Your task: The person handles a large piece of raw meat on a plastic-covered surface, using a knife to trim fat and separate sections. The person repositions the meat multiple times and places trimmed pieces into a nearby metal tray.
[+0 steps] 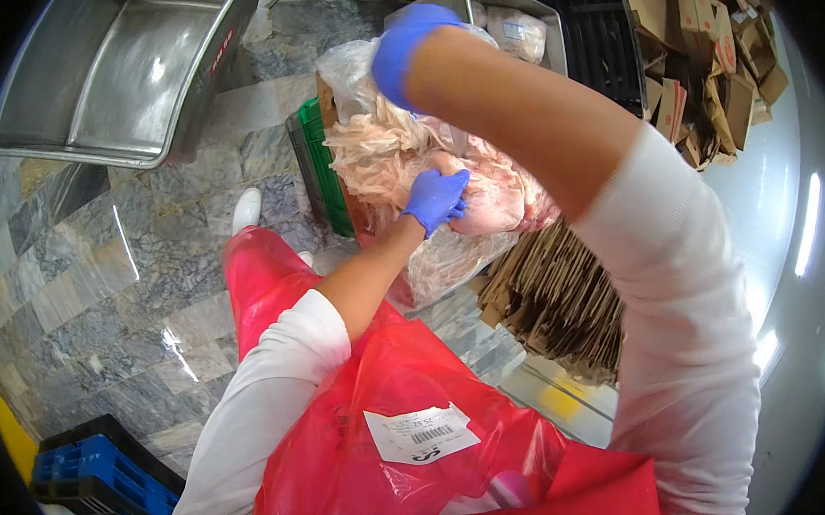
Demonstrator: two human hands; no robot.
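Pale pink raw meat (489, 201) is heaped in a cardboard box (328, 97) lined with a clear plastic bag (450, 260). Over the middle of this heap, my left hand (435, 199), in a blue glove, has its fingers curled closed on a piece of the meat. Farther off, my right hand (411, 55), also gloved in blue, is raised above the far side of the box, near the bunched plastic. Motion smears it, and my forearm passes over part of the meat, so its fingers cannot be read.
A green crate (320, 164) stands left of the box. At the far left is a large metal tub (123, 82); another metal bin (550, 32) holds wrapped packages. Flattened cardboard (557, 296) is stacked to the right, with more cardboard (702, 42) beyond. Blue pallets (105, 479) lie lower left.
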